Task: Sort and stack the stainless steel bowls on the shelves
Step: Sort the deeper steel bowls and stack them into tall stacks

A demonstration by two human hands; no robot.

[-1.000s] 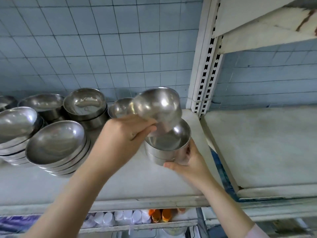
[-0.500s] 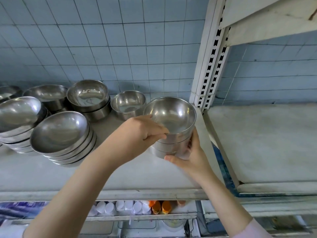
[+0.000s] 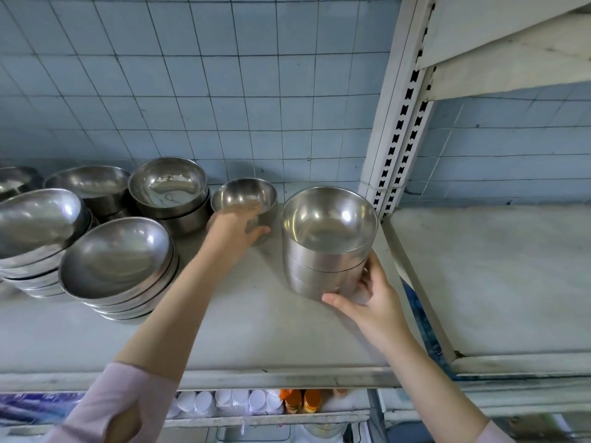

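Left hand (image 3: 235,233) moved off bowl stack (image 3: 324,260) | grips lone bowl (image 3: 252,193), left of right hand (image 3: 374,302) | right hand clasps stack base

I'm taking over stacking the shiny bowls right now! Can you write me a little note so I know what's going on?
Left hand: grips the small loose bowl at the back of the shelf.
Right hand: holds the base of the tall bowl stack, beside the shelf post.
Done: several straight-sided bowls are nested in that stack; the wide shallow bowls sit in stacks further left.
Left: probably lift the small loose bowl onto the tall bowl stack, if it fits.
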